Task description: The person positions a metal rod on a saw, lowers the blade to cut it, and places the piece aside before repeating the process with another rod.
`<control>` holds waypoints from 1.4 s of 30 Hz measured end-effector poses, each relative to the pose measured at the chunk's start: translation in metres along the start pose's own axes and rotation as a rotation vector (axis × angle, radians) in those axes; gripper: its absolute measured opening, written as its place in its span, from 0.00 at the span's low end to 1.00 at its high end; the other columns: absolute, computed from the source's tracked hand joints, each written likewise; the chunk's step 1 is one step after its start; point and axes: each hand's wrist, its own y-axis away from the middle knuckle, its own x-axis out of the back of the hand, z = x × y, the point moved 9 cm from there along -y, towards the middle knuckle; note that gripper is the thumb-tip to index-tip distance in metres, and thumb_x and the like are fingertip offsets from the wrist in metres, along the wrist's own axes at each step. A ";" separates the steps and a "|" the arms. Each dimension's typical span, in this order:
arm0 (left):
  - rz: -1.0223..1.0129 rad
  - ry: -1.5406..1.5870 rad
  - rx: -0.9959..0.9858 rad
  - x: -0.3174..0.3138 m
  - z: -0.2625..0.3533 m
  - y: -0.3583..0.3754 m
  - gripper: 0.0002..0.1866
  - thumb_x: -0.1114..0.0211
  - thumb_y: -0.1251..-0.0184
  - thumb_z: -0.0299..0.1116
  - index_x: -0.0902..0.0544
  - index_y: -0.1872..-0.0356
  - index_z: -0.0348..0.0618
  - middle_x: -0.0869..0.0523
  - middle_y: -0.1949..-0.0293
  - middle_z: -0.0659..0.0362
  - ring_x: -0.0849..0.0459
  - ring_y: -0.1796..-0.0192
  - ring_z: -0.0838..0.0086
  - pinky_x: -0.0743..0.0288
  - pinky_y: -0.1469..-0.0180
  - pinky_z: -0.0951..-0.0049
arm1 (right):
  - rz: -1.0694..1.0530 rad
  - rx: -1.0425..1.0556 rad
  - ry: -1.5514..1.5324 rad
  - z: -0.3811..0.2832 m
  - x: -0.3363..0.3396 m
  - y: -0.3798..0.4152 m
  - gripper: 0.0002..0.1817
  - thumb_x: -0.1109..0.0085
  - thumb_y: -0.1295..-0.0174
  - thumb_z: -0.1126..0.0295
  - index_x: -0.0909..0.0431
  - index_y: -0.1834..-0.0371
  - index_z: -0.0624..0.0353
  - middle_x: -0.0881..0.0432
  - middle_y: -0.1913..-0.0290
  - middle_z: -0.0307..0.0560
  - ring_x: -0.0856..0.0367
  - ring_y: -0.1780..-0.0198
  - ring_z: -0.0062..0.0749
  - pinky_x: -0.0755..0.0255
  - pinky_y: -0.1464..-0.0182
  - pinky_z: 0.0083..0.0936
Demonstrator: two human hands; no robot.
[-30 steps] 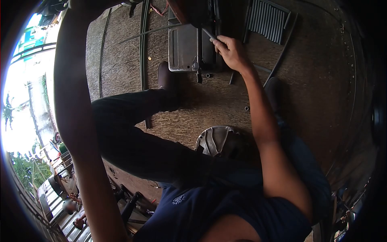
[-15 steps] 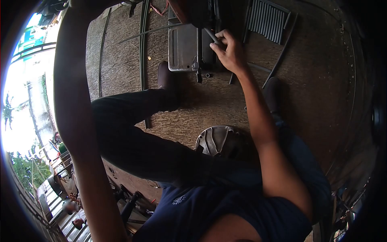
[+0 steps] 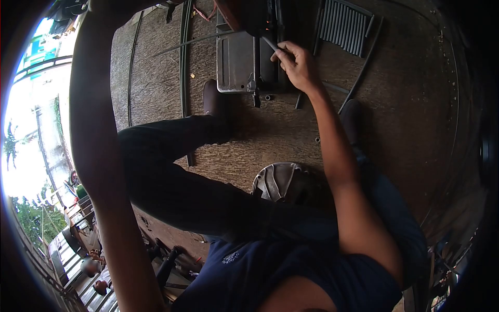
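Observation:
My right hand (image 3: 297, 66) is closed around the lower end of a thin grey metal rod (image 3: 271, 43). The rod slants up and left to the edge of a dark object with a reddish-brown side (image 3: 228, 14), cut off by the top of the view. A small orange glow (image 3: 267, 22) shows beside that object. Below it lies a flat grey metal plate or case (image 3: 234, 62) with a dark bar along its right side. My left forearm (image 3: 96, 104) rises along the left side; its hand is beyond the top edge.
A slatted metal grille (image 3: 345, 28) and a long bar (image 3: 366, 62) lie at upper right. Long metal strips (image 3: 184, 67) run along the floor at left. A ribbed metal housing (image 3: 278, 179) sits between my legs. Small metal rings (image 3: 268, 98) lie nearby.
The orange glow has appeared by the dark object. My right hand has shifted slightly to the right and down with the rod.

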 end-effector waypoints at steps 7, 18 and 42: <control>-0.895 0.223 -0.200 -0.012 -0.004 -0.013 0.31 0.45 0.31 0.53 0.25 0.32 0.48 0.29 0.74 0.68 0.29 0.73 0.80 0.28 0.33 0.38 | 0.170 0.065 0.197 -0.013 0.007 0.008 0.11 0.39 0.28 0.67 0.16 0.53 0.64 0.16 0.72 0.36 0.26 0.75 0.14 0.32 0.72 0.19; -0.678 0.263 -0.225 0.013 -0.010 -0.042 0.29 0.47 0.29 0.52 0.25 0.34 0.47 0.25 0.73 0.69 0.23 0.71 0.80 0.25 0.35 0.39 | -0.043 -0.080 0.041 0.007 -0.005 0.002 0.14 0.43 0.26 0.67 0.17 0.50 0.69 0.19 0.71 0.35 0.29 0.74 0.12 0.35 0.73 0.15; -0.677 -0.525 -0.762 -0.004 0.015 -0.025 0.26 0.46 0.30 0.34 0.27 0.31 0.46 0.19 0.52 0.64 0.23 0.58 0.79 0.21 0.48 0.69 | 0.004 0.576 0.761 -0.046 0.042 -0.067 0.08 0.37 0.34 0.67 0.17 0.62 0.60 0.15 0.65 0.51 0.15 0.60 0.50 0.22 0.56 0.42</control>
